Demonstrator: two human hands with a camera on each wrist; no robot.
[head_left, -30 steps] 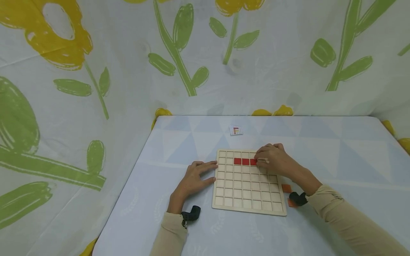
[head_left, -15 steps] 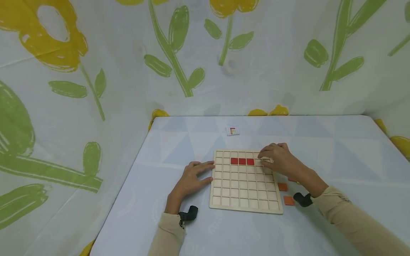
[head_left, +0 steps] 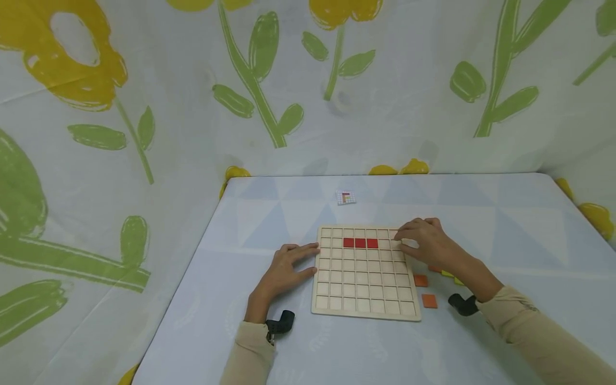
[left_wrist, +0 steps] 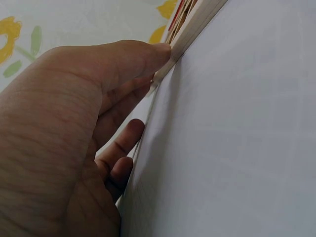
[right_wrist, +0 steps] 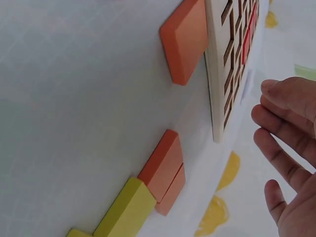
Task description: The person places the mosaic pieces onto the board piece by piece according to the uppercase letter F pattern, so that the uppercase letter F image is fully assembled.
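A wooden grid board (head_left: 366, 316) lies on the table, with three red square tiles (head_left: 360, 243) side by side in its second row from the far edge. My left hand (head_left: 284, 267) touches the board's left edge with thumb and fingertips, fingers fairly straight. Over the upper right corner of the board is my right hand (head_left: 425, 240), its fingers loosely bent. In the right wrist view, nothing is between the thumb and fingers of the right hand (right_wrist: 291, 133), which are apart from the board's rim (right_wrist: 211, 74).
Orange tiles (head_left: 430, 301) lie along the board's right side. Yellow tiles (head_left: 447, 273) sit near them, partly hidden by the right forearm. A small pattern card (head_left: 345, 198) lies beyond the board. A flower-printed cloth (head_left: 409, 107) hangs behind the table.
My right hand has left the row of red tiles and moved right, toward the board's corner. The left hand stays at the left edge. The whole view has shifted slightly.
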